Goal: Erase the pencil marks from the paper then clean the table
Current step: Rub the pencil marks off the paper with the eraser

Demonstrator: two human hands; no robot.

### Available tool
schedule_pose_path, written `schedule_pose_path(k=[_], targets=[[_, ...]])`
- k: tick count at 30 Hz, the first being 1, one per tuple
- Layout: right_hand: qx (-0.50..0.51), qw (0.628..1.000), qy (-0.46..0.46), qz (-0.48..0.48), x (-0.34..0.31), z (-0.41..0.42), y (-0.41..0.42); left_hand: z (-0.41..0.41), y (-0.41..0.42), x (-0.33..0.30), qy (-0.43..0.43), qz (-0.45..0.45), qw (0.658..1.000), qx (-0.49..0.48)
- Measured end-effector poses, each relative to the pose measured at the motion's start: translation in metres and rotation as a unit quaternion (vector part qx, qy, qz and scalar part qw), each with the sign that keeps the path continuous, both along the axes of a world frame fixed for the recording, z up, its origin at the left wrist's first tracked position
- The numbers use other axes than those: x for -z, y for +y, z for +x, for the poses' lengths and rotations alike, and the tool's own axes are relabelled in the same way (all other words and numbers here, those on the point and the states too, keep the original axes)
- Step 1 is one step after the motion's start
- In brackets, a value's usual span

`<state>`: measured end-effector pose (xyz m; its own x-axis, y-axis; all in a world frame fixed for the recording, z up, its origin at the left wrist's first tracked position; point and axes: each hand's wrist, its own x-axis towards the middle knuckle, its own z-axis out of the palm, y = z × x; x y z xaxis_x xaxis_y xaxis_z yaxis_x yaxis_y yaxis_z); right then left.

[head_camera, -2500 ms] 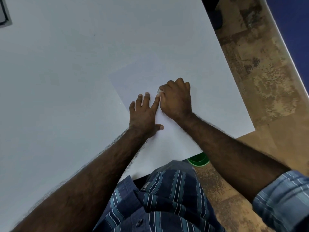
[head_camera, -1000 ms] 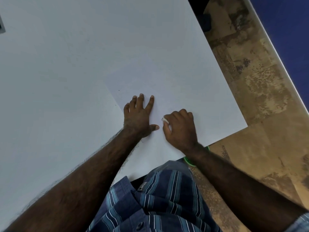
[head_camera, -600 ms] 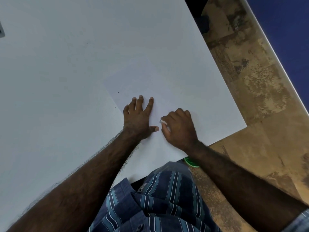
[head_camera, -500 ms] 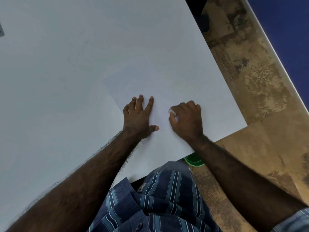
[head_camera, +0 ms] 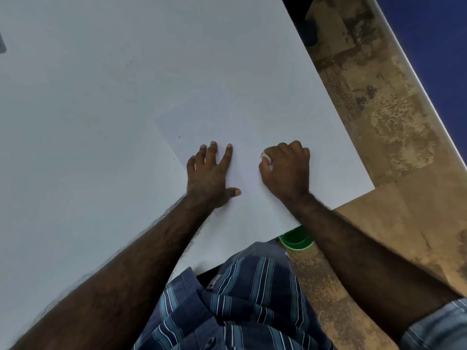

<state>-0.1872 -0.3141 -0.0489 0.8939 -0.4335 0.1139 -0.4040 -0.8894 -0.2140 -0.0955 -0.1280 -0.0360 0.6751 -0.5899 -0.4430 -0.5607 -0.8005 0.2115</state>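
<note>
A white sheet of paper (head_camera: 227, 114) lies at an angle on the white table (head_camera: 88, 122), near its front right corner. My left hand (head_camera: 211, 176) lies flat on the sheet with fingers spread, pressing it down. My right hand (head_camera: 286, 170) is just to the right of it, fingers curled round a small white eraser (head_camera: 266, 156) that is pressed against the paper. Only a corner of the eraser shows. I can make out no pencil marks on the sheet; a few tiny dark specks lie near its left edge.
The table's right edge drops to a mottled brown floor (head_camera: 379, 122). A green round object (head_camera: 297, 239) sits on the floor under the table's front edge. A dark-framed object (head_camera: 2, 46) shows at the far left edge. My striped shirt fills the bottom.
My right hand with the eraser has slid back and forth over the paper, and within the last second it moved right and away from me. The left hand has stayed flat on the sheet.
</note>
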Motion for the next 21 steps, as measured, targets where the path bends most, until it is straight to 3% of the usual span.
schedule_pose_path(k=[6, 12, 18, 21], targets=[[-0.155, 0.987, 0.012, 0.028, -0.002, -0.025, 0.037, 0.001, 0.000, 0.004, 0.005, 0.001, 1.000, -0.003], [0.009, 1.000, 0.002, 0.019, -0.002, 0.004, 0.005, 0.000, 0.000, 0.002, -0.002, -0.004, 1.000, -0.004], [-0.185, 0.981, 0.031, 0.045, -0.005, -0.017, 0.038, 0.000, 0.000, 0.003, 0.005, 0.001, 1.000, -0.001], [-0.107, 0.994, 0.018, 0.013, -0.001, -0.002, 0.015, 0.000, 0.000, 0.003, -0.004, 0.001, 1.000, -0.003]])
